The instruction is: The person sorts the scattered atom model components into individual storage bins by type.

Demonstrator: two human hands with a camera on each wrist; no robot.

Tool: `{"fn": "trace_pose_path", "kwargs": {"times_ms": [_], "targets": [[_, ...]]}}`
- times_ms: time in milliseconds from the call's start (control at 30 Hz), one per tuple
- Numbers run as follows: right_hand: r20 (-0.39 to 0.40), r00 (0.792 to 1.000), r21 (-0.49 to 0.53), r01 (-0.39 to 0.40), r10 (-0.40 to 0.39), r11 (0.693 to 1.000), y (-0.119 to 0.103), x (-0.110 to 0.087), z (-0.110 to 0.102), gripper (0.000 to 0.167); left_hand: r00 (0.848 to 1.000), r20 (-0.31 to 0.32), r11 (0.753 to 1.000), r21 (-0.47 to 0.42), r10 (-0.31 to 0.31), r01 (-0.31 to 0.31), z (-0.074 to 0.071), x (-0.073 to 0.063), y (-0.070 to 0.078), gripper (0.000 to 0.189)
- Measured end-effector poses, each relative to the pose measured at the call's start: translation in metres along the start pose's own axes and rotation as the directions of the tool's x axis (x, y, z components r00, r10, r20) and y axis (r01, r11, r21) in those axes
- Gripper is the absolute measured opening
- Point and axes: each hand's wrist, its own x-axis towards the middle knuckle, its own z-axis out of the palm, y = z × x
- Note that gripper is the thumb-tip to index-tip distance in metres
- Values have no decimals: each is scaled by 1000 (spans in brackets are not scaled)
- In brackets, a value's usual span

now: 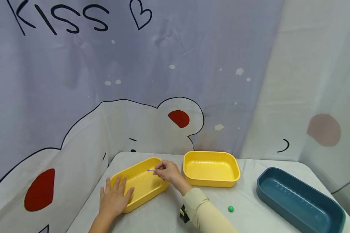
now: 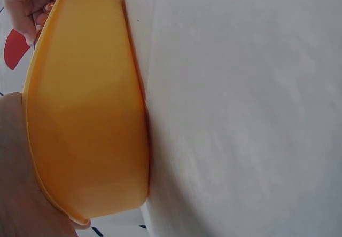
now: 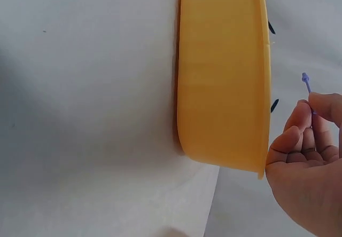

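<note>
My left hand (image 1: 113, 199) lies with spread fingers over the near left rim of a yellow tray (image 1: 145, 186). In the left wrist view, that tray's outer wall (image 2: 88, 109) hides much of the hand. Above the tray's right end, my right hand (image 1: 169, 172) pinches a thin purple stick (image 3: 306, 79) between thumb and index finger. The stick has a small knobbed tip, and its lower part is hidden by the fingers. The edge of the right palm is right at the tray's rim in the right wrist view.
A second yellow tray (image 1: 211, 183) stands to the right, near the back edge of the white-covered table (image 1: 250, 207). Farther right is a dark blue tray (image 1: 291, 208). One small green bead (image 1: 230, 209) lies between my right sleeve and the blue tray. A printed curtain (image 1: 151, 126) hangs behind.
</note>
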Motion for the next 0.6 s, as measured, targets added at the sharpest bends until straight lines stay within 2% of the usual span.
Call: {"fn": "trace_pose_path", "kwargs": {"times_ms": [333, 600], "targets": [[-26, 1000, 42, -5, 6, 999, 1, 3, 8, 8, 1000, 2, 1000, -2, -6, 6, 0, -4, 1, 70], [-41, 999, 20, -28, 29, 999, -4, 10, 13, 8, 1000, -14, 1000, 6, -4, 4, 2, -3, -1, 69]]}}
